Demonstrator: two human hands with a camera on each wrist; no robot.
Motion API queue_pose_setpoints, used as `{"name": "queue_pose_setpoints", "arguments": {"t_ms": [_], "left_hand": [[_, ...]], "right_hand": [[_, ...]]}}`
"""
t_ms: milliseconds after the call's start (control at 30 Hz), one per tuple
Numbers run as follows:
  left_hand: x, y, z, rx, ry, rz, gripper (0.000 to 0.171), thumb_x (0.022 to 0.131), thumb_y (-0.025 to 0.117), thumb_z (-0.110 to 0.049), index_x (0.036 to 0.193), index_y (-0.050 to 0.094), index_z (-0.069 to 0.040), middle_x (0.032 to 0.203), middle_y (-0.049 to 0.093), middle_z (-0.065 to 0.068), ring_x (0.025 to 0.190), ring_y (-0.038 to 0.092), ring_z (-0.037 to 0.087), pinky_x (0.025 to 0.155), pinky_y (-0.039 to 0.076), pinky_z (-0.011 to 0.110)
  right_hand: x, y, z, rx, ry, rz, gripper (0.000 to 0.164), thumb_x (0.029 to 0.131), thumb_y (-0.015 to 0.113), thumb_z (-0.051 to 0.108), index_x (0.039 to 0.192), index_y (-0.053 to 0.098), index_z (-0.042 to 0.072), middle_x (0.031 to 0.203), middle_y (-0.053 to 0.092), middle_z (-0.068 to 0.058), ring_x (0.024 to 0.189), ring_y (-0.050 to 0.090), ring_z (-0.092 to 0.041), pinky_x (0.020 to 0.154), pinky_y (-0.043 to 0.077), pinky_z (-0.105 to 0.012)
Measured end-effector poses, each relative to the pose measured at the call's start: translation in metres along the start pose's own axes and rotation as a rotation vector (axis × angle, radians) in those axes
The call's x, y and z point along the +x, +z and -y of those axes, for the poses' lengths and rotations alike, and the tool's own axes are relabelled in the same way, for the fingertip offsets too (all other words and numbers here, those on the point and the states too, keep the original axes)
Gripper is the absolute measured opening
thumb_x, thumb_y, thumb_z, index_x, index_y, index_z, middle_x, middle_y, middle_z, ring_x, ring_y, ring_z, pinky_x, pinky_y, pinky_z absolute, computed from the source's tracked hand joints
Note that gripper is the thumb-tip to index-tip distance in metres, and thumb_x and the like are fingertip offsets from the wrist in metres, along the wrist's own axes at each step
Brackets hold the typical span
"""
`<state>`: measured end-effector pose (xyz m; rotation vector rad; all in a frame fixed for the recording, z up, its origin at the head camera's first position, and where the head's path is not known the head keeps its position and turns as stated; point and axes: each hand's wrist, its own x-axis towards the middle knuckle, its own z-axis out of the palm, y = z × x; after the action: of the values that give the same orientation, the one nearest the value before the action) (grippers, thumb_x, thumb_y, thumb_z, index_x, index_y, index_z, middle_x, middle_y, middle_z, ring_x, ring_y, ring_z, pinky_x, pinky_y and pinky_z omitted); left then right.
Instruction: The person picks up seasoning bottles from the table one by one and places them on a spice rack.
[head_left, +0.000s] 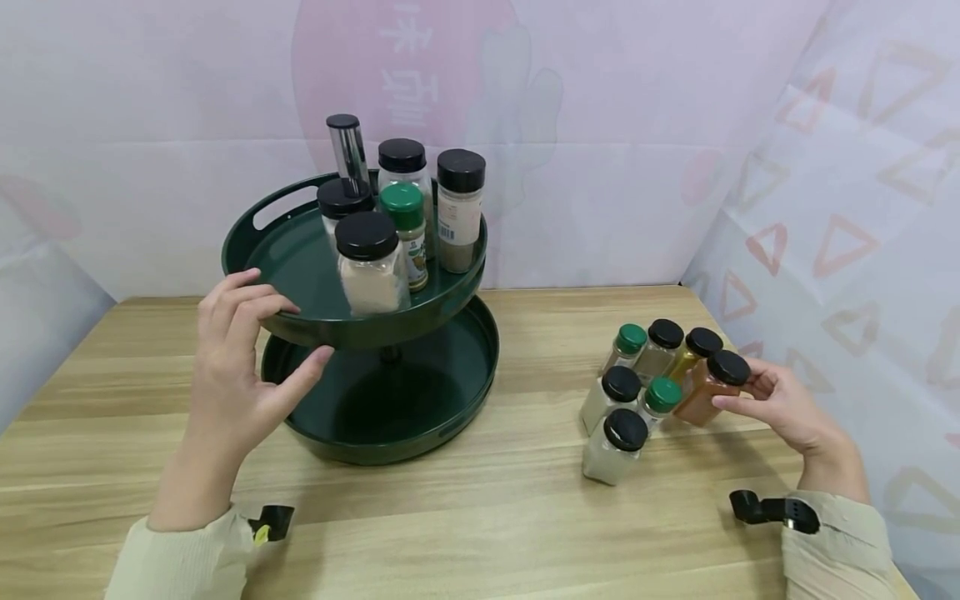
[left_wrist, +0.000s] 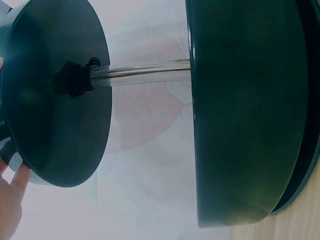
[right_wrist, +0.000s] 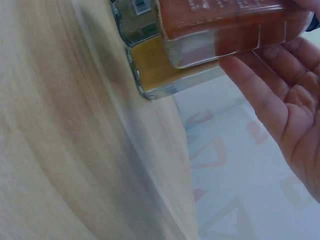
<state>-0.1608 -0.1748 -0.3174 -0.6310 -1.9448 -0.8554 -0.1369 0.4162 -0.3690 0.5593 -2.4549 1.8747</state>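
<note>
My left hand (head_left: 240, 367) holds the rim of the upper tray (head_left: 330, 332) of a dark green two-tier turntable, fingers over the edge and thumb below. In the left wrist view, fingertips (left_wrist: 21, 175) show at the tray's edge. On that tray stand several spice jars, among them a black-lidded jar of pale powder (head_left: 371, 279) and a green-lidded one (head_left: 405, 208). At the right, my right hand (head_left: 783, 408) grips a black-lidded jar of reddish-brown spice (head_left: 705, 396) between thumb and fingers. This jar leans and overlaps a jar of yellow spice (right_wrist: 155, 65) in the right wrist view.
Beside the held jar cluster other jars, including a black-lidded one (head_left: 611, 454) in front and green-lidded ones (head_left: 663, 396). The turntable's lower tray (head_left: 390, 450) sits on the wooden table (head_left: 487, 517). Printed cloth (head_left: 615, 208) hangs behind and at the right.
</note>
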Motion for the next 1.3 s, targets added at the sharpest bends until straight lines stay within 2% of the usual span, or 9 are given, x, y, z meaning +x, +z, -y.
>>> {"name": "queue_pose_setpoints", "arguments": {"t_ms": [133, 467, 700, 900, 1300], "left_hand": [[0.000, 0.000, 0.000, 0.002, -0.002, 0.002, 0.070, 0.089, 0.059, -0.063, 0.102, 0.058, 0.005, 0.107, 0.057, 0.023, 0.130, 0.043, 0.045, 0.117, 0.028, 0.052], [0.001, 0.000, 0.000, 0.010, -0.008, 0.005, 0.069, 0.089, 0.059, -0.064, 0.102, 0.059, 0.004, 0.108, 0.058, 0.023, 0.130, 0.043, 0.045, 0.117, 0.028, 0.052], [0.000, 0.000, 0.000, 0.008, -0.006, 0.001, 0.070, 0.089, 0.059, -0.064, 0.102, 0.059, 0.005, 0.108, 0.058, 0.023, 0.130, 0.043, 0.045, 0.117, 0.028, 0.052], [0.001, 0.000, 0.000, 0.014, -0.002, 0.001, 0.069, 0.089, 0.059, -0.064, 0.102, 0.059, 0.004, 0.107, 0.058, 0.023, 0.130, 0.044, 0.045, 0.117, 0.028, 0.052], [0.000, -0.003, -0.001, 0.011, -0.014, 0.023, 0.069, 0.089, 0.058, -0.064, 0.103, 0.059, 0.003, 0.109, 0.058, 0.023, 0.131, 0.043, 0.044, 0.117, 0.029, 0.055]], "right_hand": [[0.000, -0.001, 0.005, 0.029, -0.030, -0.018, 0.051, 0.086, 0.055, -0.023, 0.116, 0.070, 0.015, 0.106, 0.075, 0.011, 0.098, 0.069, 0.001, 0.081, 0.054, -0.013], [0.001, 0.002, 0.013, -0.045, -0.059, -0.082, 0.049, 0.088, 0.055, -0.020, 0.121, 0.069, 0.014, 0.111, 0.074, 0.012, 0.101, 0.069, 0.001, 0.082, 0.053, -0.012], [0.003, 0.003, 0.018, -0.041, -0.069, -0.119, 0.047, 0.086, 0.057, -0.021, 0.116, 0.071, 0.013, 0.108, 0.074, 0.012, 0.097, 0.069, 0.001, 0.082, 0.054, -0.011], [0.004, 0.006, 0.028, -0.050, -0.087, -0.129, 0.049, 0.084, 0.059, -0.023, 0.115, 0.071, 0.012, 0.105, 0.075, 0.011, 0.093, 0.070, 0.001, 0.079, 0.054, -0.011], [0.003, 0.016, 0.047, -0.060, -0.170, -0.119, 0.049, 0.079, 0.059, -0.028, 0.115, 0.070, 0.003, 0.101, 0.075, 0.006, 0.082, 0.069, -0.002, 0.070, 0.055, -0.013]]}}
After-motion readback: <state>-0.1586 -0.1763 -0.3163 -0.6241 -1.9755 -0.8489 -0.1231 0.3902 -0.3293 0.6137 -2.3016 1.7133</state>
